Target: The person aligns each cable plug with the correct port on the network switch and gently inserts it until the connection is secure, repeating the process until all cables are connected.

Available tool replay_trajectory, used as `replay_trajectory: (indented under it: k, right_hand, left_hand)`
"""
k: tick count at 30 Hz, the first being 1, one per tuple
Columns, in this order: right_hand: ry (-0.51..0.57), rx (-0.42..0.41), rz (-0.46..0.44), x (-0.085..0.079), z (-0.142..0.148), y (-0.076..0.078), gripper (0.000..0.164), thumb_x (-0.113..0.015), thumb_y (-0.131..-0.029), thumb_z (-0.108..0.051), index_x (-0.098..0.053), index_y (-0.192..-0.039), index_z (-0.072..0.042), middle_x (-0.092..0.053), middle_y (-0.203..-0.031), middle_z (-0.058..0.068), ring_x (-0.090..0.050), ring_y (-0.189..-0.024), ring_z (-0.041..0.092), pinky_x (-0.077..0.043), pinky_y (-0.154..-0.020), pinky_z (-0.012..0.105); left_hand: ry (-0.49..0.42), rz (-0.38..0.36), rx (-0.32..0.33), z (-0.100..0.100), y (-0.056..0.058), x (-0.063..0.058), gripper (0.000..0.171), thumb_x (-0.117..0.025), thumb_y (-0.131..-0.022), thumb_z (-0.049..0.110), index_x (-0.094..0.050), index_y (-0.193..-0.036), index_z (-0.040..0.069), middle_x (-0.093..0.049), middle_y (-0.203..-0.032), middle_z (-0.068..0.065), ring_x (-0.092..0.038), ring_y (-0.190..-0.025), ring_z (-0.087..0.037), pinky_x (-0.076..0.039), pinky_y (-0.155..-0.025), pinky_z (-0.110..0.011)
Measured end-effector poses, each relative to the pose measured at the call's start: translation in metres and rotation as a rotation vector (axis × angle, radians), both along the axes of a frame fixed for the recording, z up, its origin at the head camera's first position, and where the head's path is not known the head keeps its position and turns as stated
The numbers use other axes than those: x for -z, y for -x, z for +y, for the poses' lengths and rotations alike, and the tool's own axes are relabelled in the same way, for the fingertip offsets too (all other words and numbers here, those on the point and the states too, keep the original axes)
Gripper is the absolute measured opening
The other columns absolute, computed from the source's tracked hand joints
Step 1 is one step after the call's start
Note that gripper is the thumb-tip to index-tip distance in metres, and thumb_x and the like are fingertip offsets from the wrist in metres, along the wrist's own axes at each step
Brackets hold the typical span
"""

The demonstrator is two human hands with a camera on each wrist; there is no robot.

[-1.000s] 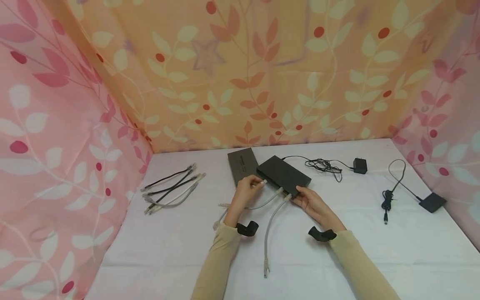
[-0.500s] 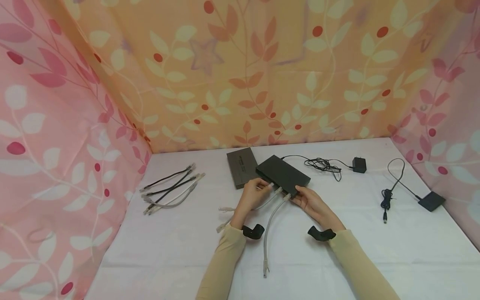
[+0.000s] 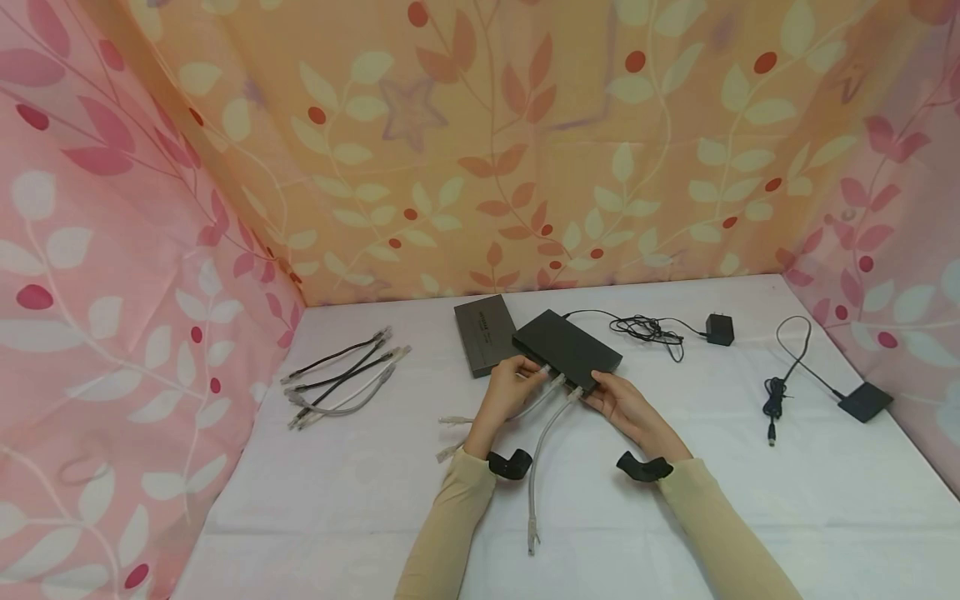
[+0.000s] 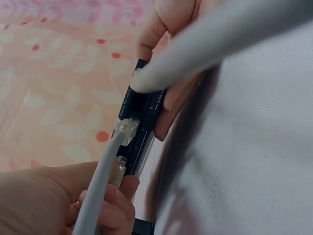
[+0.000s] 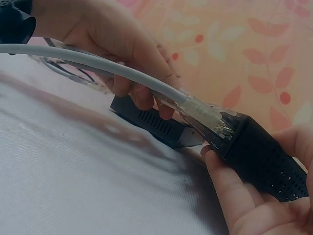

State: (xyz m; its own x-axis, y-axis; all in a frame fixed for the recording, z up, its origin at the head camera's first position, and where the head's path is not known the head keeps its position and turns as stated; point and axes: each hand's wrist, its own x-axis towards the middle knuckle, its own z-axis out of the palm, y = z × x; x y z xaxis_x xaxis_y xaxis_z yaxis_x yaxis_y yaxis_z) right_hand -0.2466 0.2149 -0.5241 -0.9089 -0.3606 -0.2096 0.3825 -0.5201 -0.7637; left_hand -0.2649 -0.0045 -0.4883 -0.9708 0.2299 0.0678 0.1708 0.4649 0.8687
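A black network switch [image 3: 567, 346] is tilted up above the white cloth, and my right hand [image 3: 626, 411] grips its near right corner, thumb on top and fingers beneath. Two grey Ethernet cables are plugged into its front edge; one of these cables [image 3: 533, 483] trails toward me. My left hand [image 3: 510, 387] pinches the clear plug [image 4: 120, 169] of another grey Ethernet cable right at a port, beside a seated plug [image 4: 126, 129]. In the right wrist view, the outermost plug [image 5: 205, 113] sits in the switch's end port.
A second, grey-brown switch box [image 3: 482, 335] lies behind my left hand. Several black and grey cables [image 3: 341, 379] lie at the left. A coiled power lead [image 3: 647, 331] runs to a black adapter [image 3: 720, 330]; another adapter [image 3: 865, 403] with its lead lies far right.
My left hand has moved right with its cable plug, bringing it up to the switch's front edge. My right hand and the switch have stayed in place.
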Motion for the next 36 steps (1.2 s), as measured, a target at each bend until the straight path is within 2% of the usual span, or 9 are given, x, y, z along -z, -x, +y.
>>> replay_trajectory:
  k: [7, 17, 22, 26, 30, 33, 36]
  right_hand:
    - [-0.002, 0.007, -0.01, 0.0004, -0.0003, 0.0003, 0.044, -0.043, -0.092, -0.013, -0.021, -0.129, -0.001, -0.047, -0.116, 0.002, -0.055, -0.1, 0.011, -0.045, -0.083, 0.027]
    - [-0.064, 0.001, 0.064, 0.0025, -0.0029, 0.0004, 0.041, -0.039, -0.093, -0.01, -0.021, -0.128, 0.002, -0.051, -0.11, -0.001, -0.057, -0.092, 0.01, -0.048, -0.078, 0.026]
    - [-0.061, 0.0, 0.07, 0.0028, -0.0032, 0.0007, 0.046, -0.04, -0.093, -0.01, -0.017, -0.131, 0.004, -0.049, -0.113, 0.0, -0.056, -0.095, 0.01, -0.047, -0.079, 0.027]
    - [-0.056, 0.002, 0.056, 0.0022, -0.0027, 0.0009, 0.043, -0.04, -0.093, -0.01, -0.02, -0.129, 0.003, -0.047, -0.113, 0.0, -0.056, -0.095, 0.01, -0.047, -0.079, 0.027]
    - [-0.036, -0.009, 0.043, 0.0005, -0.0017, 0.0007, 0.052, -0.04, -0.094, -0.014, -0.013, -0.135, 0.003, -0.048, -0.114, 0.0, -0.055, -0.098, 0.009, -0.046, -0.081, 0.027]
    - [-0.047, -0.014, 0.046, -0.0004, -0.0024, 0.0013, 0.06, -0.041, -0.093, -0.016, -0.005, -0.138, 0.003, -0.048, -0.114, -0.002, -0.055, -0.1, 0.008, -0.046, -0.082, 0.026]
    - [-0.079, -0.009, 0.052, -0.0004, -0.0043, 0.0017, 0.062, -0.042, -0.093, -0.017, -0.004, -0.138, 0.003, -0.046, -0.115, -0.003, -0.055, -0.1, 0.006, -0.046, -0.081, 0.025]
  left_hand:
    - [-0.056, -0.017, 0.012, 0.0008, 0.0002, 0.0009, 0.017, -0.063, -0.081, 0.023, -0.061, -0.088, 0.007, -0.061, -0.077, -0.004, -0.049, -0.041, -0.009, -0.041, -0.038, -0.021]
    - [-0.103, -0.043, 0.021, 0.0028, 0.0031, 0.0062, 0.022, -0.064, -0.08, 0.027, -0.061, -0.087, 0.006, -0.06, -0.075, -0.003, -0.05, -0.041, -0.008, -0.041, -0.039, -0.021]
    - [-0.129, -0.069, 0.019, 0.0022, 0.0033, 0.0066, 0.023, -0.063, -0.08, 0.027, -0.062, -0.088, 0.006, -0.06, -0.074, -0.003, -0.051, -0.043, -0.008, -0.042, -0.041, -0.02]
    - [-0.172, -0.1, 0.028, 0.0004, 0.0035, 0.0051, 0.023, -0.06, -0.083, 0.025, -0.063, -0.089, 0.003, -0.062, -0.076, -0.008, -0.055, -0.046, -0.009, -0.047, -0.045, -0.022]
    - [-0.251, -0.145, 0.026, 0.0014, 0.005, 0.0071, 0.021, -0.059, -0.084, 0.02, -0.063, -0.09, 0.0, -0.062, -0.077, -0.012, -0.058, -0.049, -0.009, -0.051, -0.051, -0.026]
    - [-0.281, -0.144, 0.011, 0.0042, 0.0048, 0.0087, 0.019, -0.059, -0.083, 0.017, -0.062, -0.09, -0.001, -0.061, -0.078, -0.011, -0.058, -0.049, -0.009, -0.051, -0.052, -0.027]
    - [-0.285, -0.138, 0.0, 0.0053, 0.0036, 0.009, 0.019, -0.059, -0.083, 0.016, -0.062, -0.09, -0.001, -0.061, -0.078, -0.012, -0.059, -0.05, -0.009, -0.051, -0.052, -0.026]
